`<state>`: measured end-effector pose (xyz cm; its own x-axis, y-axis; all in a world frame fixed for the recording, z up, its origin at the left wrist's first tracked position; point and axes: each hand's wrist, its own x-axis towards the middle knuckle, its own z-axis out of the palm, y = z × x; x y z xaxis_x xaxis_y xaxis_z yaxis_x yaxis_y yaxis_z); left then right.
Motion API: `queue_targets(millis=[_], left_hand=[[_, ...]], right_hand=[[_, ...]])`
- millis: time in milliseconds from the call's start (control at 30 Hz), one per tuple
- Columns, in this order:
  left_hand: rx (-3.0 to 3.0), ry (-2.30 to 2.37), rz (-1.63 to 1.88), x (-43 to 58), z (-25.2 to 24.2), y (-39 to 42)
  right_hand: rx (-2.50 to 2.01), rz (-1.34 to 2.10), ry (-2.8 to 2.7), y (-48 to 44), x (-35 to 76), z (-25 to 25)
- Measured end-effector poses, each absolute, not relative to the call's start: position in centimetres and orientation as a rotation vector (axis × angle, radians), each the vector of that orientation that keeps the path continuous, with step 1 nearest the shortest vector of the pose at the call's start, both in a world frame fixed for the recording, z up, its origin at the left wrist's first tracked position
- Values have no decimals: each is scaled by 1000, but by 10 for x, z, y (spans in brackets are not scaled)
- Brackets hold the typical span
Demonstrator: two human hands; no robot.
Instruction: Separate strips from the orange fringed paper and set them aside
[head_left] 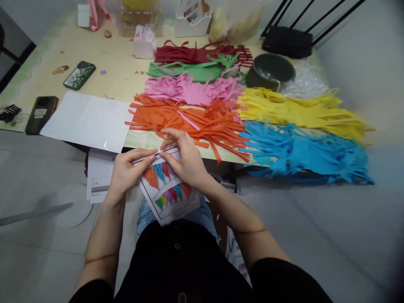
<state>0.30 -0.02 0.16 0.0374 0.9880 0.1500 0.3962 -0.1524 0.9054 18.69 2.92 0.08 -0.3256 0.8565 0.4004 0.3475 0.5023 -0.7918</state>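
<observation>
A printed sheet [166, 195] with pictures of coloured tassel garlands hangs over my lap; its shiny look suggests a clear sleeve, though I cannot be sure. My left hand [132, 168] pinches its top edge between thumb and fingers. At the same edge, my right hand [183, 158] grips with thumb and bent fingers, close beside the left. Just beyond my hands lies a bundle of orange fringed paper [186, 120]. Behind it are pink [195, 88], green [195, 69] and dark red [195, 54] bundles; yellow [299, 109] and blue [309, 147] ones lie to the right.
A white sheet [90, 120] lies left on the table, near a dark phone [42, 115] and a patterned phone [79, 75]. A hair claw [10, 112] sits far left. Behind the bundles stand a tissue pack [144, 44], a dark round bin [269, 71] and a black box [288, 41].
</observation>
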Motion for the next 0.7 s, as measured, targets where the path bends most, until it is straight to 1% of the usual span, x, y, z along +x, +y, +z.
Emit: queue_targets(millis=[100,233,400,533,700], left_hand=[[1666,1446,1087,0,-4,-1],[1665,1377,1181,-5,-12,-5],[2034,1266,1011,-11,-9,-6],[2110,1244,1052,-8,-4,-5],[2223,1374,1000,3,4,-2]], right_hand=[[-983,779,-1882,32,192,-2],[-1000,762,-1897,35,197,-4],[-968,737,-1881,34,200,-5],[-991,736,-1873,32,199,-5],[-959,670,-1887,26,199,-4]])
